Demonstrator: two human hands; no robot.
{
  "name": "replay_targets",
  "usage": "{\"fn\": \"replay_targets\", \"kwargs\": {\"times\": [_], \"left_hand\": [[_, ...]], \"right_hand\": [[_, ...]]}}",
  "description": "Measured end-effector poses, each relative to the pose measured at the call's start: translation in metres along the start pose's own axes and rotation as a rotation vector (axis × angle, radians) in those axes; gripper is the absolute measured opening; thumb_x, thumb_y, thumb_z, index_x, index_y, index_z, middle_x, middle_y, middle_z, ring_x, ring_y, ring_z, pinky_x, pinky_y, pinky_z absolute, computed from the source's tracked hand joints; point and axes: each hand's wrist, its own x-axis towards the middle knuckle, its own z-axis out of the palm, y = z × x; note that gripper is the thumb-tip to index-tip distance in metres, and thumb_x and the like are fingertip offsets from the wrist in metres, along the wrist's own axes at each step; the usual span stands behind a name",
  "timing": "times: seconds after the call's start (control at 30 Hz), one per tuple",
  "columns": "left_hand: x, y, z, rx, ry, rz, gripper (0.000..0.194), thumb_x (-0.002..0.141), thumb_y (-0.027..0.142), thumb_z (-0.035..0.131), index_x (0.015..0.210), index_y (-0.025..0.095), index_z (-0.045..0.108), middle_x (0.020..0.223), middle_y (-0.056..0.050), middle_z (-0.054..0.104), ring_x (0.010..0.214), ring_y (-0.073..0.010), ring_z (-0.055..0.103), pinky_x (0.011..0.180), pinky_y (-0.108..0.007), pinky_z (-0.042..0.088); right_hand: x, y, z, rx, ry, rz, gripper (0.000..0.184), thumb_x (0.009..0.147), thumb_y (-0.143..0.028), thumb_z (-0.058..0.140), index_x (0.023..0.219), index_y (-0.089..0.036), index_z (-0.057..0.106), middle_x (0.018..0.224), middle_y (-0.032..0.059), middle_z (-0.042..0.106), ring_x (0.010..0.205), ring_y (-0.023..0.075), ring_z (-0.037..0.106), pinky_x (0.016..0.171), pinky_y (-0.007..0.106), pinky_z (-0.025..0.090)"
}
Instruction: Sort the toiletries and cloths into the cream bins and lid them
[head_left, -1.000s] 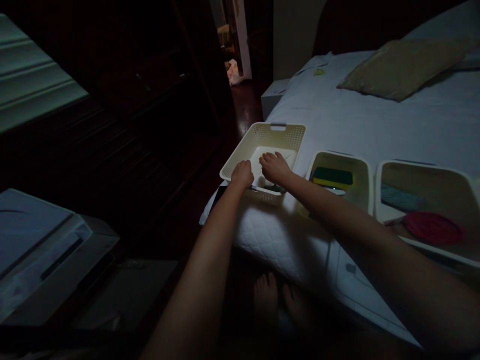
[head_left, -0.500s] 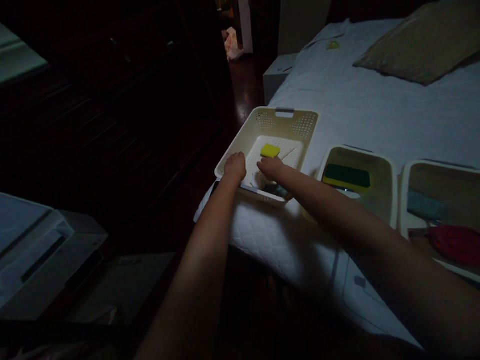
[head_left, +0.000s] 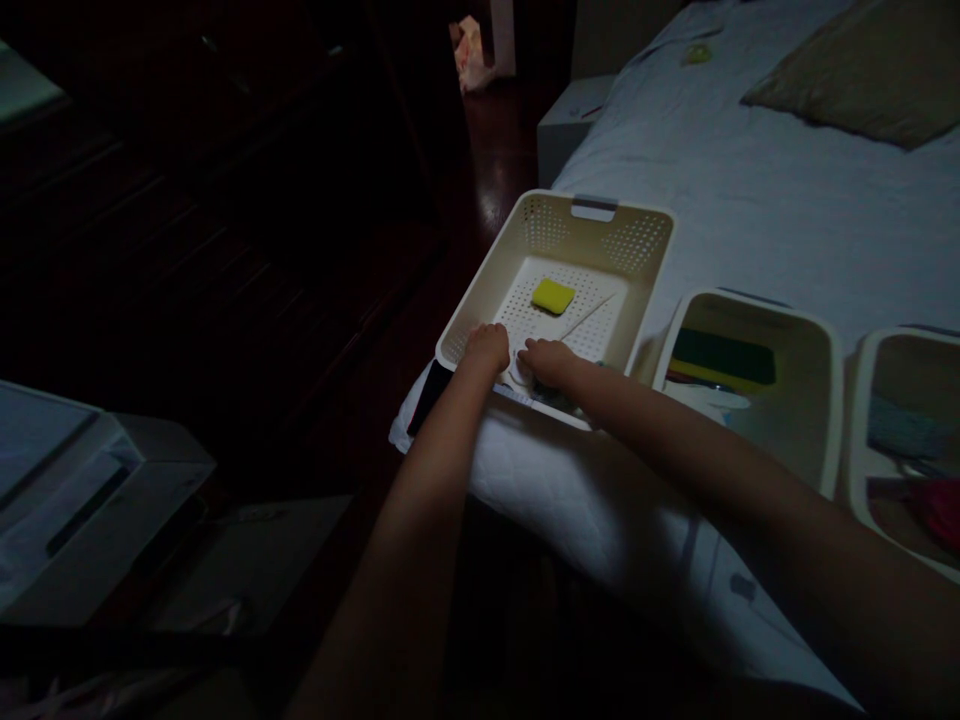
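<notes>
A bed [head_left: 735, 200] with pale covers fills the right of a dim room, beside a dark, shiny floor [head_left: 491, 185]. At its corner sits a basket [head_left: 585, 238]. Both hands are at its near end, fingers curled: the left hand [head_left: 489, 346] by the rim, the right hand [head_left: 550, 362] beside a white item [head_left: 519, 368]. Whether either grips cannot be told. The yellow sponge [head_left: 553, 296] lies beyond them.
</notes>
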Motion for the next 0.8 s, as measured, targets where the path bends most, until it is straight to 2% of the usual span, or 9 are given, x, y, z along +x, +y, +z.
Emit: {"fn": "replay_targets", "kwargs": {"times": [0.13, 0.3, 0.57, 0.7, 0.8], "left_hand": [[0.005, -0.001, 0.002, -0.025, 0.0, 0.012, 0.032, 0.083, 0.01, 0.041, 0.111, 0.004, 0.055, 0.116, -0.023, 0.058, 0.112, -0.0277, 0.053, 0.095, -0.038, 0.04], [0.005, -0.002, -0.004, -0.105, 0.102, -0.012, 0.036, 0.081, 0.004, 0.037, 0.112, 0.004, 0.054, 0.117, -0.022, 0.057, 0.112, -0.0268, 0.053, 0.096, -0.038, 0.039], [-0.006, -0.001, -0.014, -0.253, 0.254, -0.034, 0.035, 0.077, 0.003, 0.038, 0.106, 0.011, 0.055, 0.112, -0.016, 0.06, 0.107, -0.0239, 0.055, 0.091, -0.035, 0.042], [-0.01, -0.002, -0.015, -0.355, 0.341, -0.077, 0.039, 0.076, 0.002, 0.036, 0.108, 0.012, 0.055, 0.111, -0.015, 0.061, 0.106, -0.0235, 0.056, 0.09, -0.034, 0.043], [-0.013, -0.004, -0.016, -0.429, 0.389, -0.101, 0.042, 0.075, 0.002, 0.035, 0.11, 0.014, 0.055, 0.112, -0.014, 0.061, 0.106, -0.0222, 0.057, 0.09, -0.033, 0.044]], "right_hand": [[0.001, 0.005, -0.007, 0.031, -0.021, 0.037, 0.033, 0.084, -0.017, 0.044, 0.11, -0.012, 0.064, 0.108, 0.017, 0.064, 0.092, 0.0264, 0.063, 0.072, 0.033, 0.047], [0.0, 0.018, -0.012, 0.061, -0.016, 0.141, 0.03, 0.083, -0.025, 0.049, 0.106, -0.011, 0.065, 0.101, 0.0169, 0.067, 0.088, 0.0248, 0.064, 0.072, 0.031, 0.046], [-0.019, 0.025, -0.022, 0.071, 0.148, 0.261, 0.031, 0.086, -0.024, 0.042, 0.11, -0.015, 0.059, 0.109, 0.0143, 0.062, 0.092, 0.0257, 0.061, 0.071, 0.031, 0.043], [-0.028, 0.022, -0.024, 0.145, 0.301, 0.296, 0.033, 0.087, -0.02, 0.038, 0.114, -0.016, 0.055, 0.111, 0.0131, 0.061, 0.092, 0.0242, 0.06, 0.072, 0.031, 0.042], [-0.032, 0.02, -0.025, 0.271, 0.436, 0.261, 0.034, 0.085, -0.017, 0.038, 0.116, -0.015, 0.053, 0.112, 0.0129, 0.059, 0.096, 0.0227, 0.057, 0.077, 0.03, 0.042]]}}
